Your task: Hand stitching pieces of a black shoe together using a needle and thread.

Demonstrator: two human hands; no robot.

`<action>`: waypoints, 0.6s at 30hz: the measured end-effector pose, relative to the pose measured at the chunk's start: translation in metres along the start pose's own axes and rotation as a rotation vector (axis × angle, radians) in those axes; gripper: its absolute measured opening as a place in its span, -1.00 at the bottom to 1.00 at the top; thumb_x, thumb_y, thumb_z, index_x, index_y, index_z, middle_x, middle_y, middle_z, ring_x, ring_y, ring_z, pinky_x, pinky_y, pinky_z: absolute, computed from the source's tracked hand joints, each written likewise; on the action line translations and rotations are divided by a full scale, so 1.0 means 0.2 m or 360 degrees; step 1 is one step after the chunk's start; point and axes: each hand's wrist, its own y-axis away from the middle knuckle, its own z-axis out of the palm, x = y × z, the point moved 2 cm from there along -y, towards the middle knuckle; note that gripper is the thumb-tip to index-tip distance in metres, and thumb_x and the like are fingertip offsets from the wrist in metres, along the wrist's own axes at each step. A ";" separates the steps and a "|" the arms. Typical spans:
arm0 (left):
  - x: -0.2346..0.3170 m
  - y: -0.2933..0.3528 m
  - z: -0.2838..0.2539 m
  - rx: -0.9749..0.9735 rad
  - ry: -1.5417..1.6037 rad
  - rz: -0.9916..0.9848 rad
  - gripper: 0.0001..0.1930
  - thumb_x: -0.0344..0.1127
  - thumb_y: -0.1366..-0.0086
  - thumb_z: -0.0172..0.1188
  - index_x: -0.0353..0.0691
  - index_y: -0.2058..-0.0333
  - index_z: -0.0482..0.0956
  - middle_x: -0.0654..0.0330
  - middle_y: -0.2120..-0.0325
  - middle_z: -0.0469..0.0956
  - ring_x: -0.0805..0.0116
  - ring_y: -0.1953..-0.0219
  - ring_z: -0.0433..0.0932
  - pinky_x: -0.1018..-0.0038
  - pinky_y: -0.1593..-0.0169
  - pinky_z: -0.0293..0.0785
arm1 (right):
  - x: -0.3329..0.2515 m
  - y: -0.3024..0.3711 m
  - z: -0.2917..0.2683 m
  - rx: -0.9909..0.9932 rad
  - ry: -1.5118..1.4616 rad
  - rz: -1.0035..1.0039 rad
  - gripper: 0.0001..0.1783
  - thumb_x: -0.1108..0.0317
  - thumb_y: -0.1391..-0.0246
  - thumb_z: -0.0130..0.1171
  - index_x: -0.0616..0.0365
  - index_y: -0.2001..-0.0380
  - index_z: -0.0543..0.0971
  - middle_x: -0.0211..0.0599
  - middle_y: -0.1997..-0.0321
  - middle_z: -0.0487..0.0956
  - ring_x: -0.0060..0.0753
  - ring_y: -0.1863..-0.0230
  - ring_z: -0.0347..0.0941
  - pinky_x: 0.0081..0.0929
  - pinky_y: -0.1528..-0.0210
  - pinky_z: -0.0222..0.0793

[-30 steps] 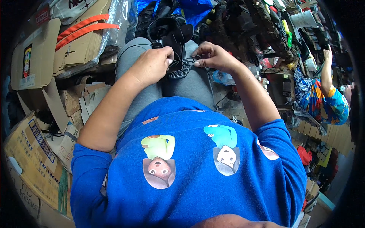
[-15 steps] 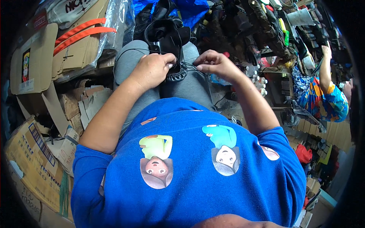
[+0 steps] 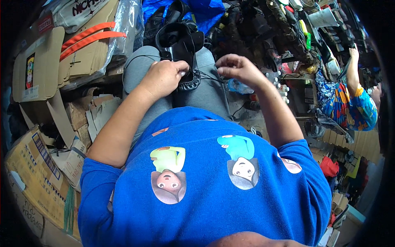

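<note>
While a black boot (image 3: 180, 48) sat between the knees (image 3: 146, 57), apparently for support, the left hand (image 3: 164, 77) pinched its edge and the right hand (image 3: 240, 71) half-curled beside laces (image 3: 209, 76), its hold unclear.

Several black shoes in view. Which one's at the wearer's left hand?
The black shoe on the lap, left hand at its left edge. The others lie beyond the knees, by the blue sheet.

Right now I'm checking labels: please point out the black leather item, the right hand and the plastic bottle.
Black leather item (image 3: 184, 48), head view: its smooth middle.
Right hand (image 3: 242, 71), head view: the middle of the hand.
Plastic bottle (image 3: 238, 86), head view: its side.
</note>
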 end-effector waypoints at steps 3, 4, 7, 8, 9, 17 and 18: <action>0.03 0.00 -0.02 -0.0015 -0.0020 -0.0038 -0.83 -0.36 -0.16 0.09 -0.13 0.26 0.56 0.02 0.41 0.58 0.01 0.30 0.56 0.21 0.18 0.45 | 0.08 0.01 0.10 0.0053 0.0433 -0.0335 -0.82 0.40 0.06 0.33 0.18 0.36 0.58 -0.55 0.35 0.40 -0.71 0.33 0.35 -0.66 0.26 0.30; 0.04 0.00 -0.02 -0.0017 -0.0017 -0.0051 -0.84 -0.33 -0.17 0.07 -0.09 0.27 0.57 0.05 0.42 0.59 0.04 0.30 0.56 0.19 0.17 0.44 | 0.08 0.02 0.09 0.0056 0.0430 -0.0333 -0.82 0.40 0.06 0.33 0.18 0.36 0.58 -0.55 0.35 0.40 -0.71 0.33 0.35 -0.66 0.26 0.30; 0.02 0.01 -0.03 -0.0025 -0.0028 -0.0063 -0.84 -0.30 -0.19 0.06 -0.05 0.28 0.59 0.09 0.42 0.60 0.07 0.29 0.57 0.18 0.15 0.42 | -0.02 0.05 0.08 0.0198 0.0273 -0.0462 -0.86 0.40 0.03 0.30 0.20 0.43 0.54 -0.51 0.38 0.40 -0.70 0.35 0.34 -0.69 0.31 0.27; 0.03 0.01 -0.03 -0.0029 -0.0032 -0.0045 -0.83 -0.30 -0.19 0.06 -0.05 0.27 0.59 0.09 0.42 0.60 0.07 0.28 0.57 0.18 0.15 0.42 | -0.06 0.04 0.06 0.0249 0.0413 -0.0592 -0.86 0.37 -0.02 0.26 0.19 0.45 0.52 -0.51 0.37 0.41 -0.69 0.35 0.34 -0.68 0.31 0.28; 0.02 0.01 -0.03 -0.0031 -0.0032 -0.0038 -0.83 -0.30 -0.19 0.06 -0.05 0.27 0.59 0.09 0.42 0.60 0.07 0.28 0.57 0.18 0.15 0.42 | -0.09 0.02 0.04 0.0190 0.0348 -0.0371 -0.85 0.35 -0.03 0.25 0.19 0.45 0.53 -0.50 0.36 0.42 -0.68 0.35 0.35 -0.66 0.30 0.29; 0.03 0.00 -0.02 -0.0001 0.0019 -0.0023 -0.83 -0.35 -0.16 0.10 -0.12 0.26 0.57 -0.01 0.43 0.58 0.00 0.31 0.56 0.21 0.19 0.45 | -0.05 0.10 0.09 0.0151 0.0616 -0.0370 -0.79 0.33 0.05 0.32 0.23 0.38 0.57 -0.35 0.33 0.45 -0.54 0.30 0.40 -0.54 0.23 0.33; 0.02 0.01 -0.02 -0.0009 0.0019 -0.0027 -0.83 -0.35 -0.16 0.10 -0.12 0.26 0.57 -0.01 0.43 0.58 0.00 0.31 0.56 0.21 0.19 0.45 | -0.06 0.11 0.10 0.0190 0.0415 -0.0316 -0.81 0.36 0.04 0.31 0.23 0.39 0.57 -0.34 0.36 0.45 -0.53 0.32 0.40 -0.52 0.24 0.33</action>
